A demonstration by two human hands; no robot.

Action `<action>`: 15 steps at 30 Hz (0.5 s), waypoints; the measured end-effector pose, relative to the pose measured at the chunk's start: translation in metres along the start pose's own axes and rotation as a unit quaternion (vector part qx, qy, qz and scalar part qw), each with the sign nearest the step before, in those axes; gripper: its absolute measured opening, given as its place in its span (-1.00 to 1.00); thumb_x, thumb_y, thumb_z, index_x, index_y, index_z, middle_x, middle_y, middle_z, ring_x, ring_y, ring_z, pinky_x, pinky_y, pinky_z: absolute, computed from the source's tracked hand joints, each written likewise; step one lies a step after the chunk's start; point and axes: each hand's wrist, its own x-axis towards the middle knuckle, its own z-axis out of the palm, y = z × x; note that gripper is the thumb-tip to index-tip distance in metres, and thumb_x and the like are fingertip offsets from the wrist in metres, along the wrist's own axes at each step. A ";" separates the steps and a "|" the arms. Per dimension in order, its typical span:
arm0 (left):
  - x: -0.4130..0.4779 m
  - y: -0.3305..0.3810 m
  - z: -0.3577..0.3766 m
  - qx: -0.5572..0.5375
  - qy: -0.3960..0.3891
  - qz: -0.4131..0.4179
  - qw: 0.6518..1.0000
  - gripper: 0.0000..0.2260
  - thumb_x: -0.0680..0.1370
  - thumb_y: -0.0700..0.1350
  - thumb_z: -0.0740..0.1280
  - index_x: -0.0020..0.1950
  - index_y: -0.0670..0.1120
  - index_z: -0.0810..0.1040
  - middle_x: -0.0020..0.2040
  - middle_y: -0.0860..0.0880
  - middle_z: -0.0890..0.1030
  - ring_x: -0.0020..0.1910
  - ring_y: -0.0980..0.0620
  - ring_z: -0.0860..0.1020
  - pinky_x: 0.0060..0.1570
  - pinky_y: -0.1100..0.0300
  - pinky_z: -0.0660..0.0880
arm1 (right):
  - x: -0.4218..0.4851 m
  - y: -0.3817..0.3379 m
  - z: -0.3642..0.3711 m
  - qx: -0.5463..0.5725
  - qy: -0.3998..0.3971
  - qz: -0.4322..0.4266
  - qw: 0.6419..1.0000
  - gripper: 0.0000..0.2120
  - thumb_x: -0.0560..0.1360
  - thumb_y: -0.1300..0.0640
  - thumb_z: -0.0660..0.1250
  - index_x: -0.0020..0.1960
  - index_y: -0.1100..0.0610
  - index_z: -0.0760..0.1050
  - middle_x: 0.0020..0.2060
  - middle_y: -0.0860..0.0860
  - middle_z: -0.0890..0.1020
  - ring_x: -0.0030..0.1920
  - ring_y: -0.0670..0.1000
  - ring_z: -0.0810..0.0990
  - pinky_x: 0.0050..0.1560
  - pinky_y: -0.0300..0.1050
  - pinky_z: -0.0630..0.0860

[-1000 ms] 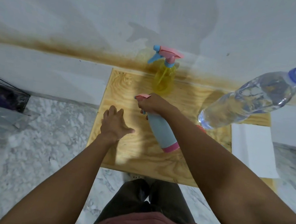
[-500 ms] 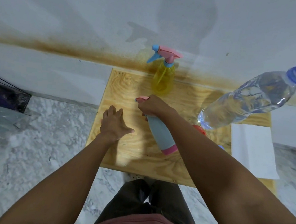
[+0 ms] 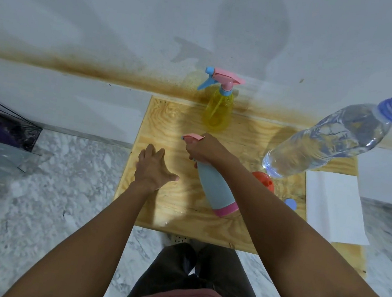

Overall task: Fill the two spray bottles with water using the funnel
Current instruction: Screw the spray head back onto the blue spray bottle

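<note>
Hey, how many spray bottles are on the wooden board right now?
2. The yellow spray bottle stands upright at the board's far edge near the wall. The blue spray bottle is near the middle, its pink top gripped by the right hand. None seem hidden.

A person stands over a small wooden table set against a stained white wall. The right hand wraps around the pink spray head of a blue spray bottle, which stands near the middle of the table. The left hand is spread flat, empty, just left of it. A yellow spray bottle stands at the far edge. To the right stands a clear water bottle, uncapped, with an orange funnel at its base, a blue cap nearer, and white paper at the right edge.
</note>
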 end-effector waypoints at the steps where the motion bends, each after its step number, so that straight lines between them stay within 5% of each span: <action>1: -0.001 0.001 -0.001 0.000 -0.004 0.000 1.000 -0.08 0.29 0.21 0.57 0.53 -0.06 0.26 0.53 -0.10 0.13 0.51 -0.16 0.11 0.43 -0.10 0.27 | -0.003 0.001 -0.002 0.010 0.010 -0.001 1.000 -0.53 0.38 -0.01 0.18 0.26 0.00 0.52 -0.12 0.05 0.69 -0.42 0.01 0.70 -0.12 0.01 0.68; 7: -0.007 0.006 -0.024 -0.097 -0.068 0.040 0.992 -0.24 0.38 0.14 0.54 0.50 -0.03 0.34 0.50 -0.09 0.27 0.50 -0.06 0.26 0.37 0.08 0.33 | -0.034 0.000 -0.016 0.085 0.073 -0.122 0.986 -0.76 0.56 0.05 0.22 0.06 0.15 0.60 -0.02 0.13 0.69 -0.40 -0.06 0.67 -0.05 0.01 0.61; 11: -0.032 0.022 -0.052 -0.234 -0.222 0.136 0.937 -0.19 0.35 0.08 0.59 0.52 0.13 0.28 0.46 0.16 0.38 0.44 0.16 0.35 0.26 0.23 0.40 | -0.050 -0.015 -0.024 0.117 0.119 -0.215 0.962 -0.84 0.58 0.17 0.25 0.07 0.08 0.59 -0.02 0.03 0.69 -0.34 -0.05 0.65 -0.13 -0.08 0.59; 15: -0.052 0.056 -0.055 -0.354 -0.082 0.163 0.917 -0.28 0.29 0.06 0.64 0.37 0.15 0.41 0.20 0.27 0.55 0.16 0.35 0.51 0.04 0.38 0.49 | -0.054 -0.029 -0.022 0.171 0.146 -0.289 0.931 -0.90 0.57 0.13 0.33 -0.04 -0.02 0.61 -0.10 -0.10 0.70 -0.28 -0.17 0.63 -0.10 -0.06 0.58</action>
